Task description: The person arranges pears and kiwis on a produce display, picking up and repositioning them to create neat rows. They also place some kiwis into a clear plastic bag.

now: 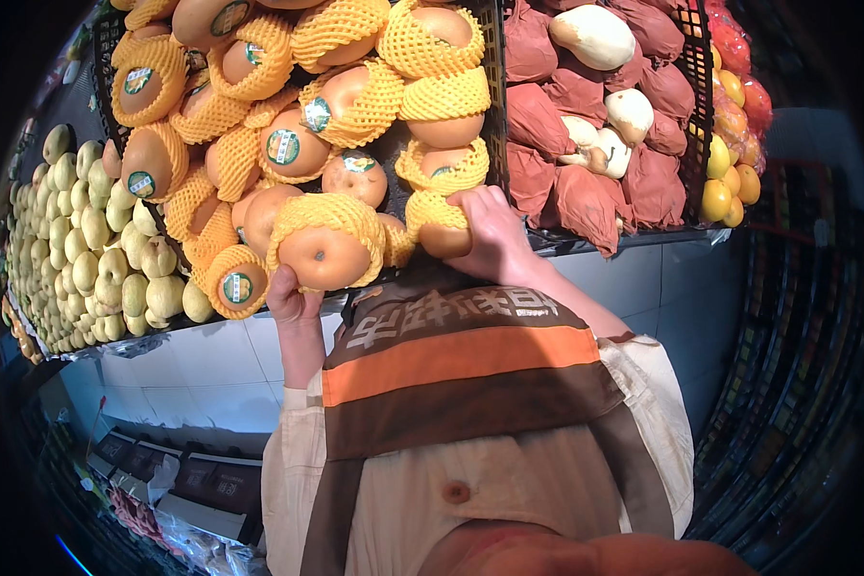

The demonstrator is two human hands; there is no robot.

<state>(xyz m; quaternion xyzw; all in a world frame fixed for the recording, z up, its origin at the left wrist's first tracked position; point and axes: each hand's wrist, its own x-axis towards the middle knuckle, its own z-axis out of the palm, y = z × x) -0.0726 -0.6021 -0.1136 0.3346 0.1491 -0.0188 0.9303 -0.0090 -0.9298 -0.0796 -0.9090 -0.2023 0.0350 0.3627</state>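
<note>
My left hand grips a large brown Asian pear from below, thumb on its near side. A yellow foam net covers the pear's upper part, and its dimpled end faces me. To the right, my right hand is around a smaller brown pear in a foam net, at the front of the row beside the black crate wall. Its fingertips rest on the net. More brown pears in yellow foam nets are heaped beyond my hands, several with green stickers.
Pale green fruit fills the left display. On the right, a black crate holds fruit in reddish paper and bare pale fruit. Orange-yellow fruit lies farther right. Dark boxes stand behind me at lower left.
</note>
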